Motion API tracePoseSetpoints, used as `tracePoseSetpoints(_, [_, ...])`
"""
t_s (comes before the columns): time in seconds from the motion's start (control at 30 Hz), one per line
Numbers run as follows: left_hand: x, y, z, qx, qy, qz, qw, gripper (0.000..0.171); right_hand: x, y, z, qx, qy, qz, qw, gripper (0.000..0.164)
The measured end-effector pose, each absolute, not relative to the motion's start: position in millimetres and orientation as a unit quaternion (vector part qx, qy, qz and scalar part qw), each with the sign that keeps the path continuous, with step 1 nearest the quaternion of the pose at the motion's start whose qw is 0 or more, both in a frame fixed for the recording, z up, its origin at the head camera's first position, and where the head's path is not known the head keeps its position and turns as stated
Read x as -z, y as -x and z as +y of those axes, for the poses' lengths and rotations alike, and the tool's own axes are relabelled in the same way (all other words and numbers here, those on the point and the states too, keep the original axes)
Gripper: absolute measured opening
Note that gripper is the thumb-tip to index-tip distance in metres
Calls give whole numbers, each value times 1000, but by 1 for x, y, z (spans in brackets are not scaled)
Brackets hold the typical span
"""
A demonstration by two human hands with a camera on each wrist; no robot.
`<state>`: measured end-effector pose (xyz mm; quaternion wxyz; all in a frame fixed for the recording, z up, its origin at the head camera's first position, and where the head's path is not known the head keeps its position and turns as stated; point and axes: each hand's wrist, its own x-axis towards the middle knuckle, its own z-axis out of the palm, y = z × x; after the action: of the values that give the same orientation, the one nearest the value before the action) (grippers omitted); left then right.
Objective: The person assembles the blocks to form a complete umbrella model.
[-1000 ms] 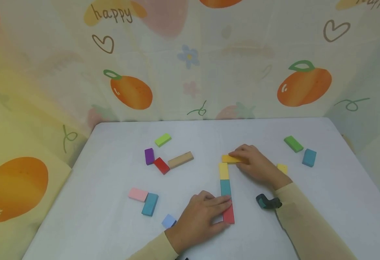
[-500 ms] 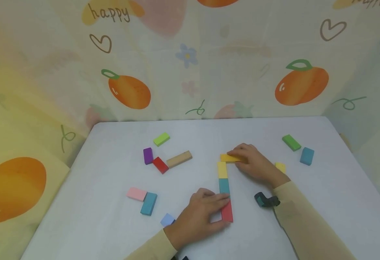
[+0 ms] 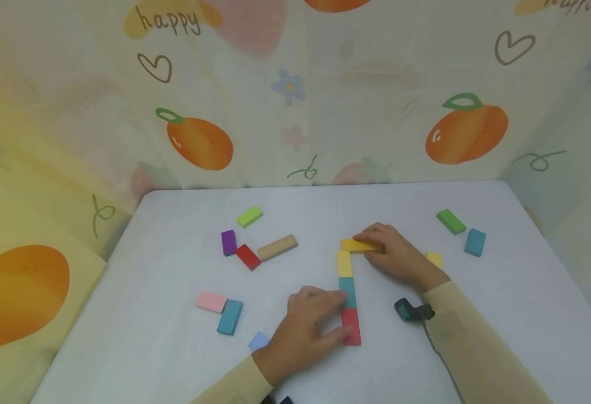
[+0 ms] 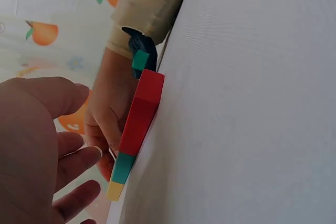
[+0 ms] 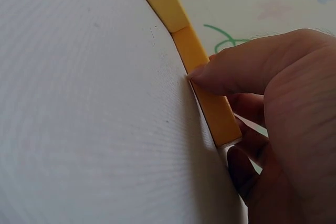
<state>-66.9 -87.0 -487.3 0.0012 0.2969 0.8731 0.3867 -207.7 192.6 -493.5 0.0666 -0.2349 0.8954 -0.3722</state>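
Note:
A red block (image 3: 351, 326), a teal block (image 3: 347, 292) and a pale yellow block (image 3: 344, 264) lie end to end in a straight row. Across the row's far end lies an orange-yellow block (image 3: 354, 245), pointing right. My right hand (image 3: 398, 255) pinches that block between thumb and fingers; the thumb presses its near side in the right wrist view. Over the red and teal blocks hovers my left hand (image 3: 305, 328), thumb and fingers spread apart. In the left wrist view its fingertips (image 4: 93, 153) stand away from the row, gripping nothing.
Left on the white table (image 3: 174, 359) lie lime (image 3: 250, 216), purple (image 3: 228, 243), red (image 3: 248, 257), tan (image 3: 277, 247), pink (image 3: 211, 302), blue (image 3: 230, 317) and light blue (image 3: 259, 340) blocks. Green (image 3: 450, 221), blue (image 3: 475, 242) and yellow (image 3: 434, 259) ones lie right.
My left hand has loosened from the red block and drawn slightly left, its thumb and fingers parting. My right hand keeps its pinch on the orange-yellow block. The view has shifted slightly.

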Motion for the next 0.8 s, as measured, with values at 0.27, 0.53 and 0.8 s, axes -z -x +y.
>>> tracePoseSetpoints(0.27, [481, 73, -94, -441, -237, 865, 25, 57, 495, 205, 192, 379, 225, 894, 75, 44])
tracePoseSetpoints(0.53, [477, 86, -106, -516, -197, 832, 55, 68, 497, 206, 194, 384, 212, 895, 81, 43])
tracePoseSetpoints(0.8, [474, 103, -129, -592, -192, 781, 53, 51, 499, 209, 195, 395, 207, 890, 94, 42])
